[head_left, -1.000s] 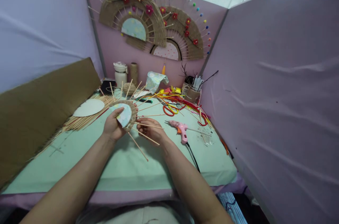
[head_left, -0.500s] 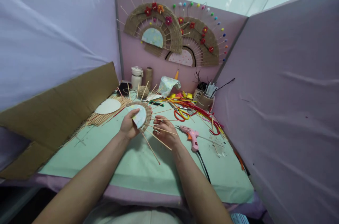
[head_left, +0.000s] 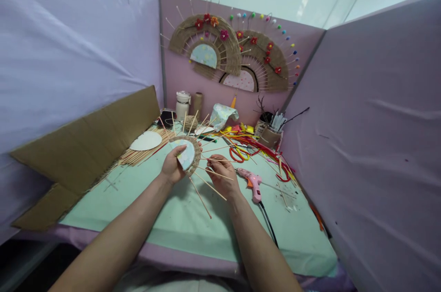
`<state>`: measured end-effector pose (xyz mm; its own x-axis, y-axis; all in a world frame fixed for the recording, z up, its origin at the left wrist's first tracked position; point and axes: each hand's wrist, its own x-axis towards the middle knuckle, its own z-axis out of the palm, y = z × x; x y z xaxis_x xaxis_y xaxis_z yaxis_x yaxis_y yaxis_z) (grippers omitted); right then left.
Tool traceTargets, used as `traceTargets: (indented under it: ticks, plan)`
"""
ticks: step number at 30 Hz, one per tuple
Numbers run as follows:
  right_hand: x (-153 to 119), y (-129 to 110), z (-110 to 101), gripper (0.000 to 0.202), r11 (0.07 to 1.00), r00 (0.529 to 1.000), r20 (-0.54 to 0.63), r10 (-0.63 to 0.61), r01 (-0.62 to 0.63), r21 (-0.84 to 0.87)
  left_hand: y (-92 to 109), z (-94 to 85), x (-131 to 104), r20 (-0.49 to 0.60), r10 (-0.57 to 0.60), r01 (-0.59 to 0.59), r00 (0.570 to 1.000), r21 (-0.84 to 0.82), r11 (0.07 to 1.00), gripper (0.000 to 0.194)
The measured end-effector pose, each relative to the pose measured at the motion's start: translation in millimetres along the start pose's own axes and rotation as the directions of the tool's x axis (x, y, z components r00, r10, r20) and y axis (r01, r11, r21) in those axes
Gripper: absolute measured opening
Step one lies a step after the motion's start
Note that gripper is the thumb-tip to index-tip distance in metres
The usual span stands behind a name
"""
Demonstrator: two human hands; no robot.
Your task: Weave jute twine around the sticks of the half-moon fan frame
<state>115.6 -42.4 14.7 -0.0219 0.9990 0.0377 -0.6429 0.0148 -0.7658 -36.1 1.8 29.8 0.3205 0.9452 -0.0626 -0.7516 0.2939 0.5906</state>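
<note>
My left hand grips a half-round panel by its left side, thumb on the pale blue patterned face. A band of brown twine runs along its curved rim, and several thin wooden sticks fan out from it. Right of the rim, my right hand is closed, its thumb and fingertips pinched at one of the sticks; any loose twine there is too small to make out. A pink glue gun lies on the table just beyond the right hand.
Scissors and red and yellow pipe cleaners lie at the back right. A white oval rests on loose sticks beside a cardboard sheet. Two finished fan-shaped pieces hang on the back panel. Pots stand below.
The right hand's spread fingers have closed into a pinch beside the rim. The left hand keeps its hold on the panel. The whole view has shifted slightly.
</note>
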Motion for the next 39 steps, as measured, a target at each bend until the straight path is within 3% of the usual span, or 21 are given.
traceTargets:
  ticks: [5, 16, 29, 39]
  plan:
    - [-3.3, -1.7, 3.4, 0.021, 0.999, 1.0, -0.007, 0.026, -0.026, -0.034, -0.7, -1.7, -0.6, 0.028, -0.002, 0.002, 1.0, 0.001, 1.0, 0.038]
    - [-2.1, 2.2, 1.7, 0.015, 0.999, 0.998, 0.042, -0.037, 0.036, 0.031, -0.2, 1.9, -4.7, 0.049, -0.003, 0.003, 0.999, 0.0, 1.0, 0.04]
    - [-2.8, 4.0, -1.5, 0.01, 0.993, 0.998, 0.048, -0.04, 0.045, -0.108, 0.2, 2.8, -7.0, 0.056, 0.005, -0.003, 0.998, -0.034, 0.999, 0.036]
    - [-3.0, 7.6, -1.4, 0.01, 0.998, 0.994, 0.105, 0.04, -0.035, -0.049, 2.0, 1.5, -7.7, 0.109, -0.02, 0.024, 0.994, -0.033, 0.999, 0.042]
